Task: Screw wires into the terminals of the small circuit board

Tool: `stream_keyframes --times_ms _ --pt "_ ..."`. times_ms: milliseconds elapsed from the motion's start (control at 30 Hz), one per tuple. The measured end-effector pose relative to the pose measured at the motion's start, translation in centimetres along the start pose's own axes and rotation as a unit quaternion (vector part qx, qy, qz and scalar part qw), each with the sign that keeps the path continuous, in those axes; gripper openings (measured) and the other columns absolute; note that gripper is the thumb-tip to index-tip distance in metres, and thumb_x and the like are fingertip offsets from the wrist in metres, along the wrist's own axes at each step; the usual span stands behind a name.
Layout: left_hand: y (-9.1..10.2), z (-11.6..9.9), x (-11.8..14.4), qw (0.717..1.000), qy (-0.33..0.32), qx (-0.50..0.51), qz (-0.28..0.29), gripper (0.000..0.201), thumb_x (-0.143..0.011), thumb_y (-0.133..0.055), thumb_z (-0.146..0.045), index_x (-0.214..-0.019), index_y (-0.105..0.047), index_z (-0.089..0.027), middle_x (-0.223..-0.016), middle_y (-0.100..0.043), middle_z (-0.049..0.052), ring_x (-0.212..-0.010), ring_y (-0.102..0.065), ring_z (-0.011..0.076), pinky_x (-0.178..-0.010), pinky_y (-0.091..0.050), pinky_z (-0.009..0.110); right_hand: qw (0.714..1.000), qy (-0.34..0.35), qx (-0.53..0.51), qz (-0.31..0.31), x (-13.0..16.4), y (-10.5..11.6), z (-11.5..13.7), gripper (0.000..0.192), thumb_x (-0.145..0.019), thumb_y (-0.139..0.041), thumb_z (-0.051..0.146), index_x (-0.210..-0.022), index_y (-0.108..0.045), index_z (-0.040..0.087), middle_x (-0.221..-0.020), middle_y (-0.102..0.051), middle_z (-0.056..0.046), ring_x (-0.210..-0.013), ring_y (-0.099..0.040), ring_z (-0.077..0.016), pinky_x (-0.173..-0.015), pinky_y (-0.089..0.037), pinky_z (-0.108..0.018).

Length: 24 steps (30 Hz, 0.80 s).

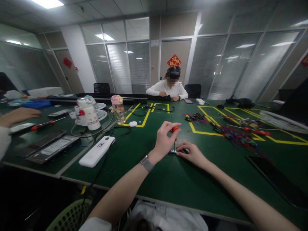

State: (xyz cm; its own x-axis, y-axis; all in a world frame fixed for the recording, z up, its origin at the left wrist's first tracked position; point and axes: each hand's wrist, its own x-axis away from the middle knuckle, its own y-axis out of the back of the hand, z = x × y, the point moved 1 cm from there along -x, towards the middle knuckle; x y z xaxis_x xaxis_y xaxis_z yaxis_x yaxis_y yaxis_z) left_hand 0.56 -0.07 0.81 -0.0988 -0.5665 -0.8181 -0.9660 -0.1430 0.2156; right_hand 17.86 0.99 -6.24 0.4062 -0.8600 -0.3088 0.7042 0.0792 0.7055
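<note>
My left hand (pixel 163 138), with a watch on its wrist, is closed around the orange handle of a screwdriver (pixel 175 128). The screwdriver stands nearly upright, its thin shaft pointing down at a small light-coloured part (pixel 172 151) on the green table. Beside that part, my right hand (pixel 193 154) rests low on the table, fingers bent and closed on the part's right side. Something dark shows under the right fingers; its kind is too small to make out.
A white power bank (pixel 97 152), a white kettle-like bottle (pixel 88 115) and a pink-lidded bottle (pixel 118 109) stand left. Tangled wires (pixel 231 133) and a black tablet-like slab (pixel 276 179) lie right. Another person (pixel 168 88) sits opposite; a co-worker's hand (pixel 20 116) reaches in from the left.
</note>
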Motion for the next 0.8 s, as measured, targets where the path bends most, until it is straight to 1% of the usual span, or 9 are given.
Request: stream_keyframes --times_ms 133,200,267,367,433,533,600,733,800 --pt "0.04 0.03 -0.08 1.000 0.008 0.013 0.025 0.030 -0.096 -0.043 -0.020 -0.120 -0.061 -0.021 -0.109 -0.062 0.007 -0.100 -0.059 0.0157 -0.089 -0.048 0.030 1.000 0.003 0.006 -0.002 0.08 -0.05 -0.04 0.011 -0.076 -0.069 0.026 -0.082 -0.075 0.019 -0.095 -0.069 -0.008 -0.091 -0.063 -0.0231 -0.086 -0.048 -0.036" --pt "0.01 0.05 -0.13 0.999 0.001 0.026 0.038 0.032 -0.096 -0.041 -0.019 -0.124 -0.058 -0.021 -0.115 -0.062 0.008 -0.106 -0.058 0.0168 -0.094 -0.046 0.032 1.000 0.005 0.008 -0.009 0.11 -0.06 -0.05 0.011 -0.076 -0.069 0.025 -0.082 -0.074 0.019 -0.095 -0.069 -0.008 -0.090 -0.064 -0.0230 -0.086 -0.048 -0.037" --pt "-0.03 0.09 -0.17 0.999 -0.002 0.033 0.041 0.032 -0.096 -0.042 -0.019 -0.124 -0.057 -0.021 -0.114 -0.063 0.008 -0.104 -0.060 0.0168 -0.092 -0.048 0.032 1.000 0.002 0.009 -0.015 0.13 -0.08 -0.06 0.010 -0.075 -0.069 0.025 -0.080 -0.074 0.019 -0.095 -0.069 -0.008 -0.089 -0.064 -0.0229 -0.085 -0.048 -0.037" --pt "-0.05 0.13 -0.18 0.999 -0.002 0.023 0.028 0.027 -0.094 -0.048 -0.019 -0.117 -0.062 -0.021 -0.105 -0.064 0.006 -0.094 -0.061 0.0150 -0.081 -0.051 0.027 1.000 -0.003 0.005 -0.019 0.17 -0.15 -0.08 0.008 -0.074 -0.070 0.026 -0.077 -0.074 0.019 -0.095 -0.069 -0.008 -0.087 -0.065 -0.0224 -0.083 -0.049 -0.036" --pt "-0.04 0.12 -0.14 1.000 -0.002 0.011 0.018 0.023 -0.091 -0.054 -0.020 -0.111 -0.065 -0.020 -0.098 -0.062 0.005 -0.088 -0.060 0.0138 -0.076 -0.050 0.024 1.000 -0.002 -0.004 -0.020 0.19 -0.19 -0.14 0.008 -0.074 -0.071 0.026 -0.076 -0.074 0.019 -0.095 -0.069 -0.007 -0.087 -0.065 -0.0220 -0.083 -0.049 -0.036" --pt "-0.02 0.02 -0.02 1.000 -0.002 -0.003 0.014 0.019 -0.088 -0.059 -0.025 -0.105 -0.067 -0.021 -0.095 -0.058 0.004 -0.085 -0.058 0.0136 -0.074 -0.050 0.024 1.000 0.000 -0.020 -0.017 0.17 -0.20 -0.30 0.009 -0.073 -0.072 0.027 -0.077 -0.074 0.019 -0.095 -0.069 -0.007 -0.088 -0.065 -0.0219 -0.085 -0.048 -0.036" --pt "0.02 -0.08 0.03 1.000 0.000 -0.009 0.021 0.022 -0.091 -0.055 -0.027 -0.109 -0.066 -0.022 -0.096 -0.057 0.004 -0.087 -0.058 0.0142 -0.076 -0.050 0.025 1.000 0.001 -0.028 -0.013 0.14 -0.16 -0.39 0.010 -0.073 -0.072 0.028 -0.077 -0.075 0.020 -0.096 -0.069 -0.007 -0.090 -0.064 -0.0221 -0.086 -0.048 -0.036" --pt "-0.01 -0.16 0.03 0.998 -0.007 0.013 0.060 0.032 -0.097 -0.040 -0.022 -0.125 -0.057 -0.023 -0.111 -0.060 0.007 -0.102 -0.058 0.0169 -0.092 -0.047 0.032 0.999 0.004 -0.039 -0.005 0.15 -0.01 -0.39 0.010 -0.073 -0.073 0.030 -0.076 -0.076 0.021 -0.096 -0.069 -0.007 -0.091 -0.064 -0.0227 -0.089 -0.046 -0.038" --pt "-0.09 -0.11 -0.01 0.996 -0.006 0.036 0.077 0.034 -0.097 -0.040 -0.020 -0.128 -0.054 -0.023 -0.114 -0.060 0.007 -0.100 -0.060 0.0165 -0.091 -0.048 0.032 0.999 0.006 -0.043 -0.001 0.22 0.03 -0.27 0.009 -0.072 -0.074 0.030 -0.075 -0.076 0.021 -0.097 -0.069 -0.007 -0.093 -0.063 -0.0231 -0.090 -0.045 -0.039"
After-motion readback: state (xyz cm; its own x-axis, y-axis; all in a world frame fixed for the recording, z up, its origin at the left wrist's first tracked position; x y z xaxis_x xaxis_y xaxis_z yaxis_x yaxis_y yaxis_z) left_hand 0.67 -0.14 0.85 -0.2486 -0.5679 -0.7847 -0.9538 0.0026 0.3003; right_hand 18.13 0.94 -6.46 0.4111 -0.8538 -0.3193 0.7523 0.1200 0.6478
